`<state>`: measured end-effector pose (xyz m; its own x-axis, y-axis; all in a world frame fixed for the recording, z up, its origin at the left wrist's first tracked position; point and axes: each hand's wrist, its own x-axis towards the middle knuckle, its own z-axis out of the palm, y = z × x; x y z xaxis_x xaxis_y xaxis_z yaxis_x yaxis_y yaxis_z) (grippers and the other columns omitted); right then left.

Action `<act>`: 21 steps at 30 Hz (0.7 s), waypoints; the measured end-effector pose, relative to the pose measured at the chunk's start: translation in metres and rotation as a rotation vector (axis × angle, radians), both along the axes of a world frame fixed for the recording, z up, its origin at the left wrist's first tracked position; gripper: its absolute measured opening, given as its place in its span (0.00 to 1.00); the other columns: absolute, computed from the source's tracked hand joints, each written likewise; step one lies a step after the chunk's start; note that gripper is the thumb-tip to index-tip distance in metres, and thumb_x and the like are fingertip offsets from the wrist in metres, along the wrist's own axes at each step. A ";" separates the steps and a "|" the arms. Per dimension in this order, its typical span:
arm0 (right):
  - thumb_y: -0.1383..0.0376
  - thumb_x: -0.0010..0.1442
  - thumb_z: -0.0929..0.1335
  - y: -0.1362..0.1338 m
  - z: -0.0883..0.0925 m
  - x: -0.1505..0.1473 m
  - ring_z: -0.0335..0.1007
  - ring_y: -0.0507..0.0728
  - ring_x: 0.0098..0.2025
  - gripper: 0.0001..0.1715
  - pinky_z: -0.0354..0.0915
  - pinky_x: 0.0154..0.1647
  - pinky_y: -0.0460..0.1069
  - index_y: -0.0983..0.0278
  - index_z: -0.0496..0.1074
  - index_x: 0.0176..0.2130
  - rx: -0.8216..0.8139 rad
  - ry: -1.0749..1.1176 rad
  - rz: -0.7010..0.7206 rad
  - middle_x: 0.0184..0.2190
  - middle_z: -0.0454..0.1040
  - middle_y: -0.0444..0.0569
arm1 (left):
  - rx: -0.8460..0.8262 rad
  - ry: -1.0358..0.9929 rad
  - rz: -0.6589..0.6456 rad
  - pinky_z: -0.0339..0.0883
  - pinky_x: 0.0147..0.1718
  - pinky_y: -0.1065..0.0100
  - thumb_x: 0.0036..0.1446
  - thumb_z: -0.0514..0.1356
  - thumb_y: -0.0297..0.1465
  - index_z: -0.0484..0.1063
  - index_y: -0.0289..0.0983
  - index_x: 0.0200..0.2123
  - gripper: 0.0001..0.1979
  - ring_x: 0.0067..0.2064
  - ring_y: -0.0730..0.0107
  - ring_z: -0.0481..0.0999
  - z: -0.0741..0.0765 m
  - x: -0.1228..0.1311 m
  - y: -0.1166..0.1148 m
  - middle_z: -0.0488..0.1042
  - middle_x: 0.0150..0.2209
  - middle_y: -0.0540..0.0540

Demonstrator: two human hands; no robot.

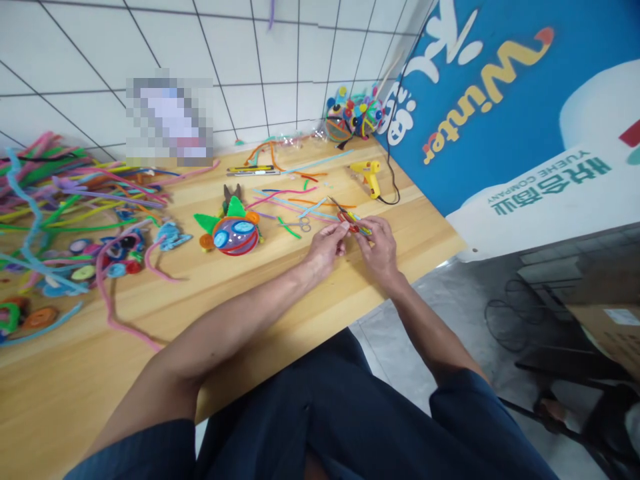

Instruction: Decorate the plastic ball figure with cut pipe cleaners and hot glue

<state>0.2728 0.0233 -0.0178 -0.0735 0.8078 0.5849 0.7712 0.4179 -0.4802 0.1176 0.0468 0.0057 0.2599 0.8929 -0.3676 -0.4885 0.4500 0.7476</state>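
Both of my hands meet over the wooden table [210, 300] near its right edge. My left hand [327, 243] pinches a small red pipe-cleaner piece [350, 223]. My right hand [380, 247] grips the other end of the same piece, which shows red and yellow-green strands. Small scissors [300, 225] lie just left of my hands. A round craft figure [234, 233] with blue eyes, green fins and orange bits sits further left on the table.
A yellow glue gun [369, 177] with its black cord lies behind my hands. Loose pipe cleaners [75, 193] pile up at the left, with coiled discs [85, 267] nearby. Finished crafts [353, 117] stand by the tiled wall. A blue banner [500, 100] leans at the right.
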 end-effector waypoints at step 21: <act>0.53 0.76 0.64 0.006 -0.011 0.007 0.82 0.61 0.48 0.18 0.80 0.51 0.58 0.57 0.77 0.54 0.003 -0.054 -0.016 0.46 0.85 0.54 | 0.042 0.011 -0.036 0.51 0.15 0.74 0.61 0.72 0.41 0.72 0.35 0.30 0.17 0.16 0.85 0.60 -0.002 0.004 0.002 0.74 0.26 0.54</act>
